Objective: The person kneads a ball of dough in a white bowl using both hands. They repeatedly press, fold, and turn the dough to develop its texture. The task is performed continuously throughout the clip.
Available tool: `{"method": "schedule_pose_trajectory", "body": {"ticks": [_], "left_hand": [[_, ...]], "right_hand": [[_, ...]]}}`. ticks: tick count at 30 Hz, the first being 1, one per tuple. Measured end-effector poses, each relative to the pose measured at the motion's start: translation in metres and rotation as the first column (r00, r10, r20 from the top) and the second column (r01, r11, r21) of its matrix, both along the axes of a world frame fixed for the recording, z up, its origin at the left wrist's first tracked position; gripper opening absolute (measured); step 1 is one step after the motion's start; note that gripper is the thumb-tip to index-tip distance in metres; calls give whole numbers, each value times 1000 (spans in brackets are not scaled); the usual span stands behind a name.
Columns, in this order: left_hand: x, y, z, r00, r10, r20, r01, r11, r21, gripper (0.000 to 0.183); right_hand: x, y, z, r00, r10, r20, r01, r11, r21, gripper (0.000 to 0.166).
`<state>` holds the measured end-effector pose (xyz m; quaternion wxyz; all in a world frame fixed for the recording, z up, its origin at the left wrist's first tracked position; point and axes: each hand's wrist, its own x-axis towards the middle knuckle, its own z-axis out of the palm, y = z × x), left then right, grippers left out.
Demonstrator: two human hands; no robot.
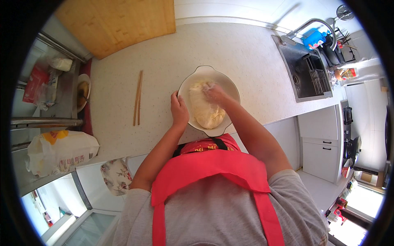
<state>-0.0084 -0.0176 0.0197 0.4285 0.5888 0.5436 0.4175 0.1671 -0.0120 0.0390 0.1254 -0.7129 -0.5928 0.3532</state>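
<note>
A large white bowl [229,81] with a dark rim and two small lug handles stands on the counter in front of me. Inside it lies an elongated lump of pale dough [204,107], rough at its near end. My left hand [179,107] grips the bowl's left rim, thumb over the edge. Over the far part of the dough, my right hand [214,92] presses down; it is blurred, and its fingers look coated with dough. Whether those fingers close around any dough cannot be made out.
A pair of wooden chopsticks [138,98] lies left of the bowl on the speckled counter [160,73]. A wooden board [123,24] stands at the back left. Leftward are a plastic bag [64,152] and a dish [83,92] on a rack. A sink [300,70] with a faucet [311,24] is at right.
</note>
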Motion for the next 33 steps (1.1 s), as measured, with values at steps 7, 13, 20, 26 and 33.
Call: {"method": "schedule_pose_trajectory", "body": {"ticks": [7, 13, 20, 26, 33], "left_hand": [[-4, 0, -10, 998, 33, -60, -33, 999, 7, 31], [0, -2, -2, 997, 35, -70, -39, 998, -59, 31], [1, 0, 2, 996, 18, -91, -19, 1000, -4, 31], [-1, 2, -2, 991, 17, -136, -21, 1000, -22, 31], [-1, 0, -4, 993, 26, -111, -21, 999, 40, 33]], "right_hand": [[10, -26, 11, 941, -316, -119, 327, 941, 84, 44], [8, -30, -10, 853, -423, -307, 368, 903, -221, 61], [-17, -34, 37, 928, -247, -280, 218, 967, -131, 85], [-9, -37, 33, 845, -324, -425, 278, 946, -168, 70], [15, -51, 48, 912, -397, 102, 398, 917, 17, 65]]}}
